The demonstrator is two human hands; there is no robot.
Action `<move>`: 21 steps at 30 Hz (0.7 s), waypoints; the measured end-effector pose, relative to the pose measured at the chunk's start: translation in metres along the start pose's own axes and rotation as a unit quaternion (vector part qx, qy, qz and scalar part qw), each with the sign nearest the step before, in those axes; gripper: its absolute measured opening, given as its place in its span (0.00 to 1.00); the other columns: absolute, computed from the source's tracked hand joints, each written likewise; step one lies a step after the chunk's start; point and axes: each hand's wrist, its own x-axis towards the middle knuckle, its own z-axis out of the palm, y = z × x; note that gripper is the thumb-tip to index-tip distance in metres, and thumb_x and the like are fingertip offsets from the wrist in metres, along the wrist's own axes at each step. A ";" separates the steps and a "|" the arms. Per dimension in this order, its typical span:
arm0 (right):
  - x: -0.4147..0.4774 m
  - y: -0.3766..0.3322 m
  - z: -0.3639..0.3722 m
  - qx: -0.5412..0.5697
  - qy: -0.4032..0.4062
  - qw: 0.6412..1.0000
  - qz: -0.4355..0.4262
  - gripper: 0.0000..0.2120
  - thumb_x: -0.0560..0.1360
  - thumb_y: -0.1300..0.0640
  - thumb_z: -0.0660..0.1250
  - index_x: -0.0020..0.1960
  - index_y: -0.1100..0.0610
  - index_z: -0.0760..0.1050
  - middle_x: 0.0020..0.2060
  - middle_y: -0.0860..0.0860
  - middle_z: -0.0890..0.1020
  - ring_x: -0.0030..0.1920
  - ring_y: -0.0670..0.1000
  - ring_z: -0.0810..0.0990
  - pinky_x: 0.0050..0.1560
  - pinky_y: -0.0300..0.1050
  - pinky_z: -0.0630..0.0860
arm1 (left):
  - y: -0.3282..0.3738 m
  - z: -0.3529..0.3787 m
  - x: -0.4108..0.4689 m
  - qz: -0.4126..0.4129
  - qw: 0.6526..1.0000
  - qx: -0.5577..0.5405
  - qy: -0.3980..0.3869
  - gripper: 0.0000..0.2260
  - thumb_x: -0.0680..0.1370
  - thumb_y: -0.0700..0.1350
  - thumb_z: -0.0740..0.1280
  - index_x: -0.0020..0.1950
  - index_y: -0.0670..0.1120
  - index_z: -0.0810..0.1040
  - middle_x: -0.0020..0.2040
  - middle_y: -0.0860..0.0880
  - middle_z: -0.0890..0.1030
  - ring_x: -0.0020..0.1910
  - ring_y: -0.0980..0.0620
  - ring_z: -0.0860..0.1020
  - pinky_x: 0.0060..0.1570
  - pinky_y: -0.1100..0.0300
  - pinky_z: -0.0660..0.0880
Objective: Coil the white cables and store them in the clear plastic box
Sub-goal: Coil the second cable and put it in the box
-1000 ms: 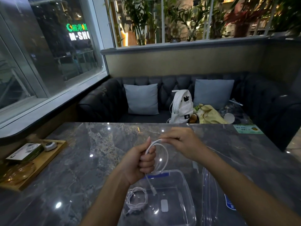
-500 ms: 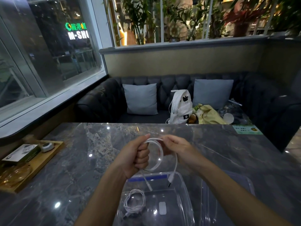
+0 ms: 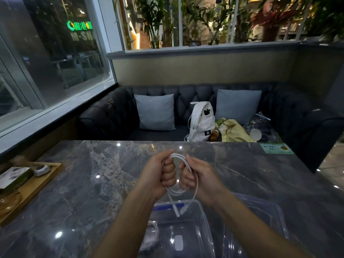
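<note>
Your left hand (image 3: 160, 175) hides part of the white cable (image 3: 188, 190) inside its fist. Clear plastic box (image 3: 202, 220) is cut off by the bottom edge; the coiled cable inside (image 3: 152, 237) sits half behind your forearm.

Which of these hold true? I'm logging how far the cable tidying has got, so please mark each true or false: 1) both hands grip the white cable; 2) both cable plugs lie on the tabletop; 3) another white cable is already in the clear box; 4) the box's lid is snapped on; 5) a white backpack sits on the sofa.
1) True: the left hand and right hand both grip the white cable.
2) False: both plugs hang above the clear box.
3) True: a coiled cable lies inside.
4) False: the box is open.
5) True: the white backpack stands between two cushions.
</note>
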 end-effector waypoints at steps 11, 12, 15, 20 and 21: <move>0.002 -0.012 -0.019 -0.049 0.046 0.997 0.021 0.18 0.72 0.47 0.62 0.30 0.57 0.70 0.18 0.46 0.62 0.18 0.44 0.59 0.21 0.37 0.62 | 0.003 0.016 0.013 -0.036 0.951 0.305 -0.033 0.21 0.77 0.56 0.60 0.25 0.50 0.65 0.19 0.55 0.60 0.19 0.57 0.56 0.19 0.67 0.55; 0.003 -0.011 -0.019 -0.042 0.074 0.996 0.007 0.18 0.71 0.46 0.63 0.27 0.56 0.69 0.17 0.46 0.61 0.17 0.44 0.57 0.19 0.36 0.59 | 0.000 0.017 0.014 -0.040 0.960 0.275 -0.039 0.22 0.77 0.57 0.59 0.25 0.50 0.65 0.19 0.55 0.60 0.19 0.57 0.56 0.20 0.66 0.56; 0.006 -0.005 -0.022 -0.022 0.136 0.990 -0.023 0.20 0.69 0.46 0.64 0.23 0.54 0.65 0.15 0.46 0.60 0.15 0.45 0.56 0.18 0.34 0.55 | -0.013 0.022 0.014 -0.033 0.971 0.235 -0.014 0.24 0.77 0.58 0.59 0.22 0.51 0.63 0.19 0.56 0.60 0.19 0.57 0.57 0.21 0.65 0.56; 0.005 -0.004 -0.017 -0.061 0.124 0.990 -0.039 0.19 0.69 0.45 0.64 0.24 0.53 0.69 0.17 0.48 0.63 0.18 0.46 0.60 0.19 0.37 0.60 | -0.016 0.025 0.018 0.026 0.979 0.192 0.057 0.27 0.76 0.49 0.63 0.17 0.50 0.62 0.17 0.55 0.59 0.16 0.57 0.55 0.19 0.67 0.53; 0.005 -0.008 -0.017 -0.095 0.112 0.989 -0.037 0.18 0.71 0.45 0.64 0.27 0.53 0.72 0.20 0.50 0.67 0.21 0.47 0.64 0.23 0.39 0.65 | -0.013 0.024 0.019 0.035 0.982 0.176 0.065 0.27 0.76 0.47 0.63 0.17 0.50 0.62 0.16 0.55 0.59 0.16 0.57 0.55 0.18 0.68 0.52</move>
